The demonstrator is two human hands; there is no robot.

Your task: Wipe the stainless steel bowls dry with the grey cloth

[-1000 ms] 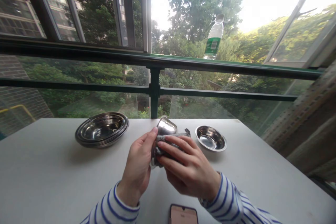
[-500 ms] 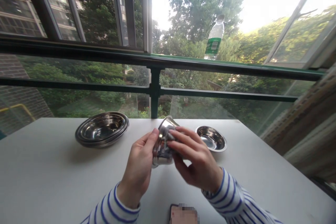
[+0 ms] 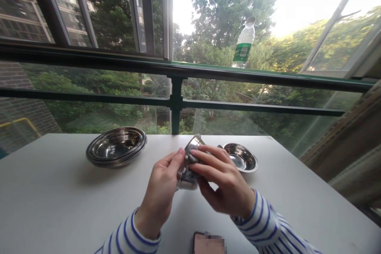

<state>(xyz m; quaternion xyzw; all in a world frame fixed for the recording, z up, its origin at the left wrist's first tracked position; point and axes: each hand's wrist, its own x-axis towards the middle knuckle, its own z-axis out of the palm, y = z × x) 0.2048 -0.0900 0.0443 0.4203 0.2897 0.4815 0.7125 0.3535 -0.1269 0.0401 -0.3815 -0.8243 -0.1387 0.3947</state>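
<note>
Two bare hands close on one tilted stainless steel bowl [image 3: 188, 178] above the middle of the white table [image 3: 53, 182], nearer its far edge than its near one. The left hand [image 3: 159, 186] grasps the bowl's side, fingers curled round it, while the right hand [image 3: 223, 184] clenches over its upper side, fingers pressing a crumpled grey cloth [image 3: 190, 158] against the steel. Whether the lower rim touches the table I cannot tell. The smooth metal looks to give little grip, so a cloth that slides could let the bowl slip from the left fingers. It could then strike the single steel bowl [image 3: 240, 158] just beside the right hand, or the nested stack of steel bowls [image 3: 116, 147] toward the far edge, or drop on the phone [image 3: 208, 244] lying at the near edge.
</note>
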